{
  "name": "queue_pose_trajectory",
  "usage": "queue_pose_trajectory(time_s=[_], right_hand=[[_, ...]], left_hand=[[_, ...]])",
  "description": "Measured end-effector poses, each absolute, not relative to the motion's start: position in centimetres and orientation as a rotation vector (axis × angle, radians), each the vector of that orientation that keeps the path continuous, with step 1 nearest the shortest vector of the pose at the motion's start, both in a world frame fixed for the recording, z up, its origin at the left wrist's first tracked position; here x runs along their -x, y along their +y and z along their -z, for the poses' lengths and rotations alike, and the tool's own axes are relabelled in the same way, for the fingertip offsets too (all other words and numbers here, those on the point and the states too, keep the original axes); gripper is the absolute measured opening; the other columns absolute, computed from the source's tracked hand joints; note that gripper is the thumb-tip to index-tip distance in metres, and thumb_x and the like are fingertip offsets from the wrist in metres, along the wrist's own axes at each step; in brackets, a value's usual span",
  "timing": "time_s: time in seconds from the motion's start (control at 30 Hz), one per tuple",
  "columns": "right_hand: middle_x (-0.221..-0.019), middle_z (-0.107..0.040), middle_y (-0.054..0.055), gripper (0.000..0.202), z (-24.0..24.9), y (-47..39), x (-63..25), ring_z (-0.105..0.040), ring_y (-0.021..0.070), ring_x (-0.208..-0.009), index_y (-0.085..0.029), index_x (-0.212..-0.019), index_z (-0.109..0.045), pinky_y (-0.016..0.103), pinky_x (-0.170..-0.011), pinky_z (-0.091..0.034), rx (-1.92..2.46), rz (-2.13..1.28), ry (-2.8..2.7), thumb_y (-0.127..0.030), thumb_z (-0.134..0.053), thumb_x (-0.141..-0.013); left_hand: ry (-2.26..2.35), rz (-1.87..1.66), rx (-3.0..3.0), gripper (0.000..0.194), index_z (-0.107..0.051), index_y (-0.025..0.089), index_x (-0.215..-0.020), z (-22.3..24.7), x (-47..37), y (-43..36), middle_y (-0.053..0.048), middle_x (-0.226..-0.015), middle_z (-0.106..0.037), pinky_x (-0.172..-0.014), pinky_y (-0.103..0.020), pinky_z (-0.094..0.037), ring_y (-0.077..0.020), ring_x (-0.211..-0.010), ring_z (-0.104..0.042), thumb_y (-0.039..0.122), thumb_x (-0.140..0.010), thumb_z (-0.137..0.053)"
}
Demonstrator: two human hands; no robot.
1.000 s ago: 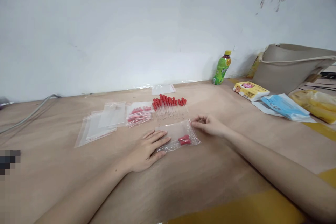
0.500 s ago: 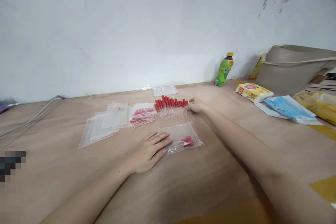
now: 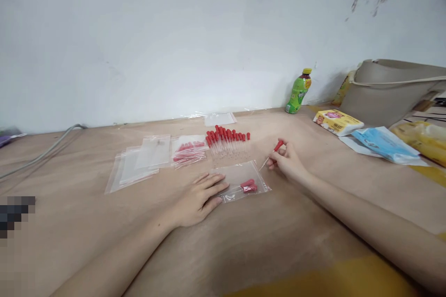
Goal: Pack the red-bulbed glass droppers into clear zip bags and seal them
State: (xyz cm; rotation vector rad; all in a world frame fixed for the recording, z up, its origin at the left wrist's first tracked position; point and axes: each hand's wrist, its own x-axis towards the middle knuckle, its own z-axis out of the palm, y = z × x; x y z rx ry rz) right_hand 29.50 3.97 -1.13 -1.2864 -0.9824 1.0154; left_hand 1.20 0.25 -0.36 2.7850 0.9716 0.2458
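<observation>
My right hand pinches a dropper with a red rubber bulb and a thin clear tube. The dropper's tip slants down to the left, close to the right end of a clear zip bag. My left hand lies flat, fingers spread, on the bag's left part. Inside that bag are red-bulbed droppers, their tubes running left toward my fingers. Beyond it a row of loose droppers lies with bulbs pointing away from me. Left of the row is a stack of filled bags.
Flat clear bags overlap at the left, and another bag lies by the wall. A grey cable crosses the far left. To the right stand a green bottle, a yellow tissue pack, a blue packet and a beige bin.
My right hand has drawn one dropper out of the row and brought it right and toward me, near the bag's end. My left hand stays on the bag.
</observation>
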Motion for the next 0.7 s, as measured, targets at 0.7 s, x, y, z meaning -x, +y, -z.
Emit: queue_pose_trajectory(time_s=[0.7], right_hand=[[-0.08,-0.059,0.003,0.014,1.9,1.9,-29.9,-0.058,0.011,-0.066,-0.018,-0.091,-0.053,0.03,-0.07,-0.049,1.247,-1.288,-1.224,-0.025,-0.049,-0.079]], left_hand=[[0.96,-0.301,-2.772,0.044,-0.029,0.028,-0.136,0.0,-1.2,0.1,-0.003,-0.141,-0.03,-0.105,-0.044,-0.025,-0.0215,-0.128,-0.03,0.032,-0.093,-0.037]])
